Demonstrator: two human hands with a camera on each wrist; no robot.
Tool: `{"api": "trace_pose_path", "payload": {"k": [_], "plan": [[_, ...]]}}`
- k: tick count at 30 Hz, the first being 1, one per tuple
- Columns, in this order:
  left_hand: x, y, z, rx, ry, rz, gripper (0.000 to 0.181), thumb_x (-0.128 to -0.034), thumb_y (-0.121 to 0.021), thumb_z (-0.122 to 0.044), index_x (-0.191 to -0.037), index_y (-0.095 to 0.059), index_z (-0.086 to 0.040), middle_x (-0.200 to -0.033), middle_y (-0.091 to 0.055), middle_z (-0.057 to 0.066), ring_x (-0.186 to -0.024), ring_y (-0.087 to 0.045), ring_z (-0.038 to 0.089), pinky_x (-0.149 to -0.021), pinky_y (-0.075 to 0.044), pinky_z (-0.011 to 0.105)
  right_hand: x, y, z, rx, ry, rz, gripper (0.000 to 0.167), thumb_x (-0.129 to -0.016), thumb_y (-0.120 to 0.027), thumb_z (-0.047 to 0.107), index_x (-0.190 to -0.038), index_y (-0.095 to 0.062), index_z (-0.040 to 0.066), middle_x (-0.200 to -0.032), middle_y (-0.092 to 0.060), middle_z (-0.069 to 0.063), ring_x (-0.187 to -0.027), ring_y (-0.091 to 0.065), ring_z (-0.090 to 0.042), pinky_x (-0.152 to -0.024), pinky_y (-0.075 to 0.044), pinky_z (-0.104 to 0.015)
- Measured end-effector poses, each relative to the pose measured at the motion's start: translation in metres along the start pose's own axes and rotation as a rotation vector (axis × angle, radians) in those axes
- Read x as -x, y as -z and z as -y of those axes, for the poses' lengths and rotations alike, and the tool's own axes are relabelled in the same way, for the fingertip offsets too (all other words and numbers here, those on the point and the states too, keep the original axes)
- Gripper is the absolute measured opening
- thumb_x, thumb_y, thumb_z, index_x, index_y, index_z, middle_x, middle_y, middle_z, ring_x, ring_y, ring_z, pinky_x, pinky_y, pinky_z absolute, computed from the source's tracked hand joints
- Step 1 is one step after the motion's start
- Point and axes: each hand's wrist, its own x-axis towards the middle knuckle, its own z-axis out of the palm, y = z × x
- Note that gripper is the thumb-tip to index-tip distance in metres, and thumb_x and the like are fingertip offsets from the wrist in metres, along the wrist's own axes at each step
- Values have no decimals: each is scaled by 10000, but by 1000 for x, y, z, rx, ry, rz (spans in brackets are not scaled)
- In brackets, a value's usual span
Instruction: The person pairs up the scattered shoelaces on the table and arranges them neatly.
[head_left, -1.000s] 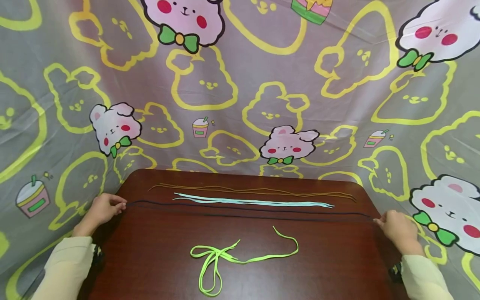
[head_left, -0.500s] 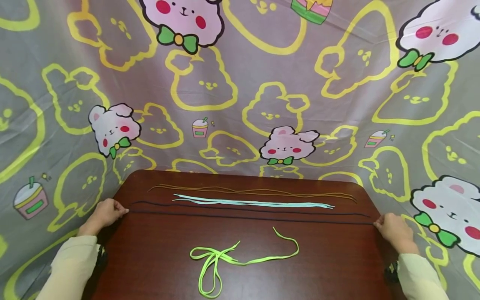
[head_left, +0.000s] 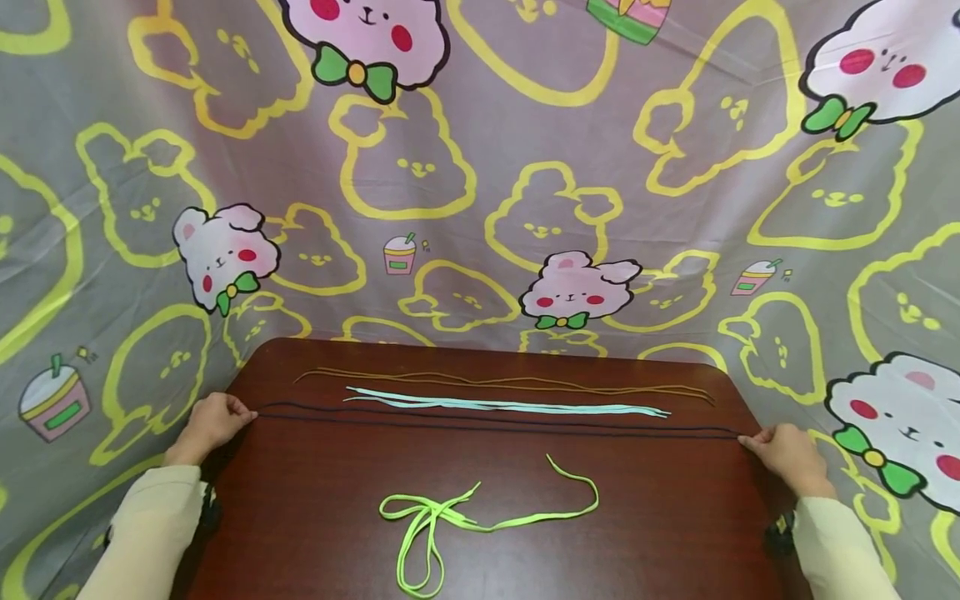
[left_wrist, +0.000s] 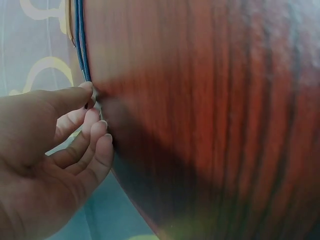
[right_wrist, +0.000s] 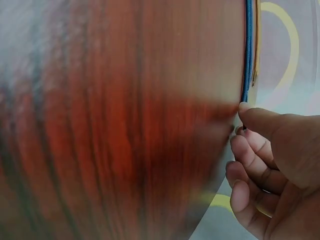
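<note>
A dark blue shoelace (head_left: 337, 419) is stretched across the table in the head view. My left hand (head_left: 214, 427) pinches its left end between thumb and fingertip, and my right hand (head_left: 789, 457) pinches the right end the same way. Just behind it, almost parallel, runs a second dark blue lace (head_left: 337, 408). In the left wrist view two blue strands (left_wrist: 80, 40) lead up to the pinching fingertips. A blue strand (right_wrist: 248, 45) meets the right thumb in the right wrist view. Whether the second lace is also pinched, I cannot tell.
Behind the dark laces lie several light blue laces (head_left: 495, 407) in a bundle. Brown laces (head_left: 465, 382) stretch along the back. A loosely looped neon green lace (head_left: 525, 519) is at the front of the wooden table (head_left: 637, 517). A patterned cloth (head_left: 480, 125) surrounds the table.
The near dark lace came forward, then moved back closer to the second one. Both hands followed it slightly up the view, still gripping its ends; the right hand shifted a little left.
</note>
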Motion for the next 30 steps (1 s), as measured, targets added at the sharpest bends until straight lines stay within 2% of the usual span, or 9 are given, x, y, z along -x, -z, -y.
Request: {"api": "trace_pose_path", "payload": {"k": [6, 12, 19, 25, 30], "plan": [[-2, -2, 0, -6, 4, -44, 258, -901, -720, -172, -712, -667, -5, -676, -658, 80, -655, -593, 253, -648, -477, 444, -3, -4, -1, -16, -11, 20, 400, -947, -688, 374, -720, -675, 45, -633, -574, -39, -633, -531, -208, -520, -381, -350], [-8, -7, -1, 6, 51, -44, 265, -911, -714, -194, -744, -665, 5, -721, -668, 125, -702, -614, 327, -675, -479, 480, -6, -6, 0, -28, -26, 5, 420, -953, -681, 391, -753, -698, 23, -662, -607, -49, -647, -546, -214, -525, -389, -348], [-11, -9, -1, 41, 83, -47, 271, -918, -723, -199, -770, -668, 20, -721, -663, 113, -687, -592, 286, -637, -450, 401, -9, -4, 5, -41, -21, -2, 404, -953, -691, 343, -769, -704, -16, -688, -644, -61, -673, -574, -228, -547, -411, -336], [-10, -9, -2, 39, 69, -50, 276, -920, -730, -201, -775, -676, 26, -725, -670, 114, -687, -592, 278, -651, -452, 407, -7, -3, 5, -54, -22, -15, 407, -958, -686, 343, -767, -702, -16, -685, -644, -65, -668, -571, -231, -545, -407, -335], [-8, -8, -5, 48, 85, -26, 287, -930, -727, -228, -802, -676, 24, -745, -667, 114, -700, -587, 274, -640, -443, 387, -6, -5, 2, -53, -8, -25, 440, -970, -670, 373, -779, -703, -22, -692, -651, -65, -664, -571, -224, -547, -411, -331]]}}
